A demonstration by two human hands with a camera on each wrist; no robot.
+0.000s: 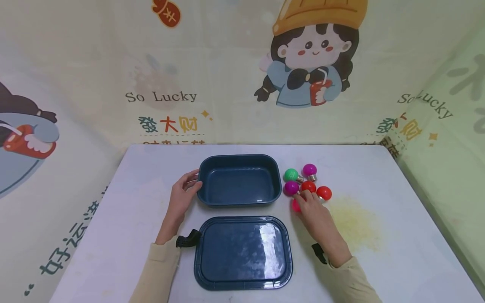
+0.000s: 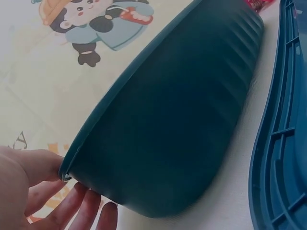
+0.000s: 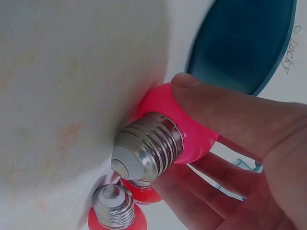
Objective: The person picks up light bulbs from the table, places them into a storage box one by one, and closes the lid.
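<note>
My left hand (image 1: 181,198) grips the left end of a dark blue plastic box (image 1: 238,185), its thumb at the rim and its fingers against the outer wall (image 2: 168,120). On the right, my right hand (image 1: 316,214) holds a pink light bulb (image 3: 196,136) between thumb and fingers, the metal screw base (image 3: 148,146) sticking out. Around that hand lie a green bulb (image 1: 291,174), a purple bulb (image 1: 291,187), another purple one (image 1: 310,169), a red bulb (image 1: 308,186) and a second red one (image 1: 324,192).
A dark blue lid (image 1: 235,252) lies flat on the white table (image 1: 379,176), in front of the box and between the forearms. A yellowish stain (image 1: 356,227) marks the table right of the right hand. Printed cloth (image 1: 227,75) hangs behind.
</note>
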